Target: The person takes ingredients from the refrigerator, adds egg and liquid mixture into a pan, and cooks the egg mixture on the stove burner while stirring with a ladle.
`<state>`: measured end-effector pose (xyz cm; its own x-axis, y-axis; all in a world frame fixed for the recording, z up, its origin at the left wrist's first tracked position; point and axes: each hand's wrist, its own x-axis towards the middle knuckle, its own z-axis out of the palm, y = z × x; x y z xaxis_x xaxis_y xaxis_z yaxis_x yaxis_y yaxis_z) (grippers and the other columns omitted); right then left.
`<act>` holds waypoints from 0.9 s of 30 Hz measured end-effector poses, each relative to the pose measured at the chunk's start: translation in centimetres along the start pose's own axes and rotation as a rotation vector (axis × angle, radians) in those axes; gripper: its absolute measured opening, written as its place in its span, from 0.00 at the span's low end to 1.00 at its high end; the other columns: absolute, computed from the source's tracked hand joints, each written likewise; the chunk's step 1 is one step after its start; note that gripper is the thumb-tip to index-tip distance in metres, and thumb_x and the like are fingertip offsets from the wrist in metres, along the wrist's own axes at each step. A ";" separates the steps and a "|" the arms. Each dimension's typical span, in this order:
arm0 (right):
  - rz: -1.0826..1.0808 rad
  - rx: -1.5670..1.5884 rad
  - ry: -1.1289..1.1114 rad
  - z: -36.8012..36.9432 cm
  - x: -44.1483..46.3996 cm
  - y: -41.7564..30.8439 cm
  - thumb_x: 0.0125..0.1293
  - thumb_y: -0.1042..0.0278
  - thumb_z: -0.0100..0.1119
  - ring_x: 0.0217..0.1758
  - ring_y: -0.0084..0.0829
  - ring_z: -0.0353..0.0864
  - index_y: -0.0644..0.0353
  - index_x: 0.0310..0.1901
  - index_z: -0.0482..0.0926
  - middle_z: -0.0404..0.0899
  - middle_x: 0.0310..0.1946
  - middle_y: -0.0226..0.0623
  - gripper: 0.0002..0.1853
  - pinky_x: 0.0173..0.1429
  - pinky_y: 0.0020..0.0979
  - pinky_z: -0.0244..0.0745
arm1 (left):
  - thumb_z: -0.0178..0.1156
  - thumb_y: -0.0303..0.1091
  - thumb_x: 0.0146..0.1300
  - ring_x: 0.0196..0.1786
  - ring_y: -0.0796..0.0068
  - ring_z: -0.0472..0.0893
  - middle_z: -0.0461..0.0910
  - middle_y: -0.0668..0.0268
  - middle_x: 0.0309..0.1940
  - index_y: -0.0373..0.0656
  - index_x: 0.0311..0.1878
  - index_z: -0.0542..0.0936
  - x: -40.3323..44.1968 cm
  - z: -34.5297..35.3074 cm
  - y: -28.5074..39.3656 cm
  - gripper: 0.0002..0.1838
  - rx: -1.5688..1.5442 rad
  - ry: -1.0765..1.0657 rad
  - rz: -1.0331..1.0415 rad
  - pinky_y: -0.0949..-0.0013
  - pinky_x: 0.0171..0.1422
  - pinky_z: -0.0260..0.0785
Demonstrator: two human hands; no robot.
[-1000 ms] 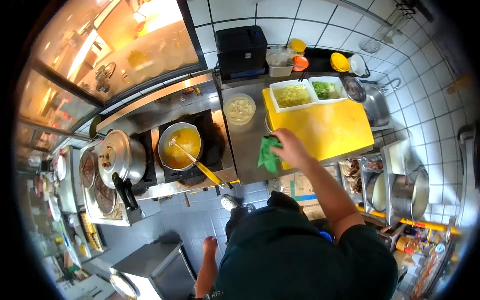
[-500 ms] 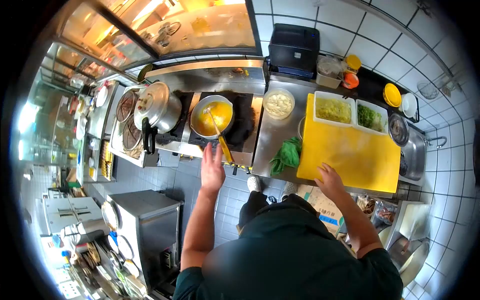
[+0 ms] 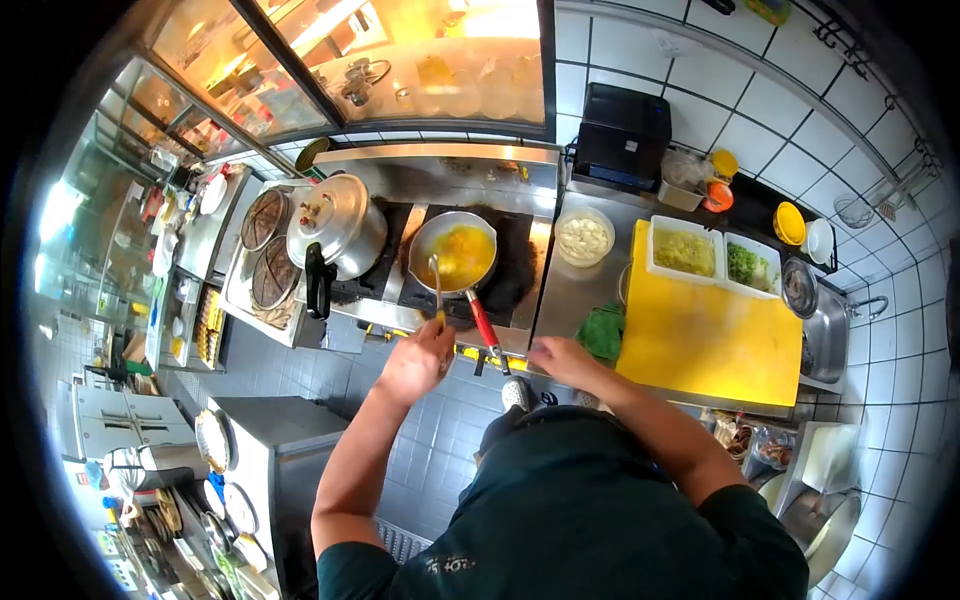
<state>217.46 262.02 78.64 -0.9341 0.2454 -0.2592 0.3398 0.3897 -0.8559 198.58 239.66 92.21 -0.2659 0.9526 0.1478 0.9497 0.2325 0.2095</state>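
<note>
My left hand (image 3: 418, 360) is closed around the yellow handle of a spoon (image 3: 437, 284), whose head dips into yellow liquid in a pan (image 3: 454, 251) on the stove. The pan's red handle (image 3: 484, 323) points toward me, between my hands. My right hand (image 3: 562, 358) is near the counter's front edge, left of a crumpled green cloth (image 3: 601, 332); its fingers are too small to make out clearly, and I see nothing in them. A yellow cutting board (image 3: 712, 340) lies farther right.
A pressure cooker (image 3: 336, 226) stands left of the pan, its black handle jutting forward. White containers of pale shreds (image 3: 685, 250) and chopped greens (image 3: 752, 266) sit at the board's back edge. A round tub (image 3: 584, 237) is right of the stove, and a sink (image 3: 826, 335) is far right.
The green cloth was let go on the counter. My left hand rose to the stove and took hold of the spoon, which swung off the pan's handle. My right hand moved left, away from the board.
</note>
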 end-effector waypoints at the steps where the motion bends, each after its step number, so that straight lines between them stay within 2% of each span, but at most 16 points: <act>1: 0.017 0.004 -0.037 1.2 1.4 -0.3 0.72 0.53 0.62 0.49 0.54 0.85 0.68 0.56 0.79 0.85 0.49 0.54 0.24 0.57 0.45 0.79 | 0.63 0.26 0.59 0.37 0.52 0.84 0.77 0.53 0.37 0.40 0.39 0.75 -0.5 -1.0 0.4 0.08 -0.040 0.010 -0.006 0.54 0.42 0.80; 4: -0.031 -0.074 0.085 6.5 6.4 1.7 0.73 0.51 0.63 0.45 0.43 0.89 0.64 0.59 0.78 0.87 0.48 0.48 0.24 0.51 0.37 0.82 | 0.65 0.27 0.58 0.35 0.52 0.83 0.77 0.53 0.38 0.41 0.40 0.74 -1.9 0.1 -0.5 0.09 -0.099 -0.001 0.036 0.54 0.41 0.79; 7: 0.314 0.584 -0.167 7.1 8.0 -1.7 0.75 0.52 0.61 0.38 0.32 0.87 0.60 0.57 0.76 0.85 0.39 0.38 0.21 0.42 0.32 0.81 | 0.62 0.27 0.59 0.37 0.54 0.84 0.78 0.53 0.43 0.39 0.43 0.76 -1.8 4.4 -3.0 0.10 0.019 -0.057 0.049 0.56 0.42 0.80; 10: 0.343 0.572 -0.187 8.0 8.7 -1.6 0.75 0.54 0.60 0.31 0.22 0.82 0.57 0.56 0.78 0.81 0.34 0.32 0.17 0.35 0.28 0.80 | 0.60 0.27 0.60 0.44 0.54 0.84 0.77 0.50 0.48 0.39 0.44 0.75 -1.1 7.4 -5.6 0.10 0.079 0.005 0.091 0.57 0.46 0.80; 12: 0.341 0.600 -0.145 7.9 8.4 -1.8 0.74 0.56 0.60 0.30 0.24 0.81 0.58 0.52 0.77 0.81 0.33 0.33 0.15 0.34 0.29 0.79 | 0.59 0.27 0.60 0.50 0.52 0.83 0.77 0.47 0.49 0.39 0.41 0.75 -0.2 8.6 -7.0 0.07 0.092 0.061 0.104 0.57 0.50 0.81; 13: 0.339 0.616 -0.124 7.8 8.2 -2.0 0.74 0.57 0.60 0.29 0.24 0.81 0.59 0.51 0.77 0.81 0.33 0.33 0.14 0.34 0.29 0.79 | 0.59 0.28 0.60 0.53 0.50 0.82 0.77 0.46 0.51 0.38 0.44 0.76 -0.1 9.8 -8.0 0.10 0.104 0.078 0.105 0.58 0.55 0.80; 16: 0.355 0.565 -0.054 7.9 8.1 -1.4 0.74 0.60 0.59 0.28 0.24 0.80 0.59 0.49 0.77 0.81 0.32 0.32 0.12 0.33 0.28 0.79 | 0.59 0.28 0.60 0.54 0.50 0.82 0.77 0.46 0.51 0.36 0.46 0.76 0.5 10.8 -9.5 0.12 0.091 0.134 0.121 0.57 0.57 0.79; 20: 0.331 0.542 0.021 7.6 7.8 -1.9 0.74 0.59 0.59 0.27 0.23 0.79 0.60 0.52 0.78 0.81 0.31 0.32 0.14 0.32 0.28 0.77 | 0.59 0.28 0.62 0.52 0.48 0.83 0.76 0.45 0.55 0.37 0.52 0.77 0.1 10.0 -9.1 0.15 -0.067 0.061 0.045 0.56 0.54 0.80; 21: 0.308 0.540 0.024 7.6 7.7 -1.7 0.74 0.58 0.59 0.27 0.23 0.79 0.60 0.52 0.78 0.81 0.31 0.32 0.14 0.31 0.27 0.77 | 0.61 0.27 0.62 0.49 0.47 0.84 0.77 0.45 0.55 0.37 0.55 0.79 0.1 8.8 -8.8 0.17 -0.127 0.123 0.059 0.56 0.52 0.81; 24: 0.273 0.546 0.083 7.8 7.5 -2.0 0.74 0.55 0.60 0.26 0.23 0.79 0.61 0.51 0.79 0.81 0.29 0.32 0.17 0.30 0.27 0.75 | 0.63 0.24 0.62 0.47 0.46 0.85 0.79 0.43 0.52 0.36 0.54 0.81 -0.4 4.2 -7.6 0.16 -0.322 0.143 -0.011 0.56 0.51 0.81; 27: 0.332 0.511 0.113 7.8 8.0 -2.7 0.74 0.50 0.60 0.25 0.22 0.79 0.62 0.48 0.80 0.81 0.26 0.32 0.20 0.28 0.27 0.73 | 0.60 0.21 0.67 0.49 0.49 0.87 0.85 0.44 0.47 0.32 0.51 0.83 -0.8 1.4 -7.0 0.11 -0.428 0.289 -0.030 0.60 0.55 0.81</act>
<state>208.24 256.03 75.39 -0.7606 0.3841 -0.5235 0.4894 -0.1907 -0.8510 192.34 237.54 89.22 -0.3846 0.8393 0.3842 0.8044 0.1007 0.5854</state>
